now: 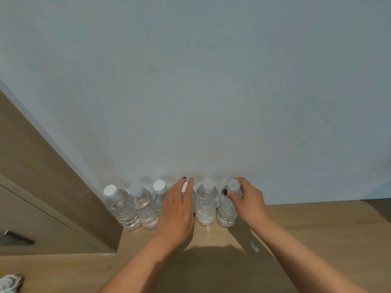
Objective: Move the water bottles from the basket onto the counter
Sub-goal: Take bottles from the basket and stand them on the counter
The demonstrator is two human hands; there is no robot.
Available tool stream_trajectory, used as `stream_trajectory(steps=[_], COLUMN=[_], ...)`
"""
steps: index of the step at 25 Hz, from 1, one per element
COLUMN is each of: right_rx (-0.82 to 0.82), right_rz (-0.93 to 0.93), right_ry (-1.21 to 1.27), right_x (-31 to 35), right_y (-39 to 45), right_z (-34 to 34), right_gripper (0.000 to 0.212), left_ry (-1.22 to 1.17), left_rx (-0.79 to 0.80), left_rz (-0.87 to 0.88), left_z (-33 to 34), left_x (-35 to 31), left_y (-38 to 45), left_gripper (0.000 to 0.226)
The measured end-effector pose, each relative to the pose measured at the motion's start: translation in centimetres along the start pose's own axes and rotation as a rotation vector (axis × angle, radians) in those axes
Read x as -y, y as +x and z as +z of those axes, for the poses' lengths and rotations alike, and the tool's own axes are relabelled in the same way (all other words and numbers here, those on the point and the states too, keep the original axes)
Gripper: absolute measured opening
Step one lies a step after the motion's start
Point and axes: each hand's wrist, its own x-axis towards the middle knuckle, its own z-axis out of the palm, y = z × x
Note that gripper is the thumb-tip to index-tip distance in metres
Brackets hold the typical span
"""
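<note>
Several clear water bottles with white caps stand upright in a row on the wooden counter [306, 225], against the white wall. My right hand [247, 199] grips the rightmost bottle [227, 210] around its neck, just under the cap. My left hand [177, 210] has straight fingers and lies against the front of another bottle [185, 187], mostly hiding it; only a bit of its cap shows. Between the two hands stands one free bottle [207, 204]. Three more bottles [135, 206] stand to the left. The basket is not in view.
The white wall [211, 92] rises right behind the bottles. A wooden panel [38, 166] and a cabinet front with a dark handle [17, 237] are at the left. The counter's front edge runs across the lower left. A shoe [10, 283] shows at the bottom left.
</note>
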Motion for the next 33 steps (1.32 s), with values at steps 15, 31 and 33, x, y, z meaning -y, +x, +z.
stream_trajectory(steps=[15,31,33], right_rx=[-0.112,0.162,0.200], right_rz=[0.289,-0.096,-0.253], right_ry=[0.200,-0.196,-0.319], right_x=[-1.5,1.8,2.8], right_y=[-0.2,-2.9,-4.0], right_z=[3.0,-4.3,-5.7], right_gripper=[0.052,0.079,0.077], left_ry=[0.033,0.089,0.075], left_rx=[0.018,0.049,0.015], left_rz=[-0.080,-0.096,-0.092], left_z=[0.5,-7.0,-9.0], left_x=[-0.3,-1.9,-2.5], left_y=[0.2,-1.5,-2.1], left_gripper=[0.109,0.084,0.082])
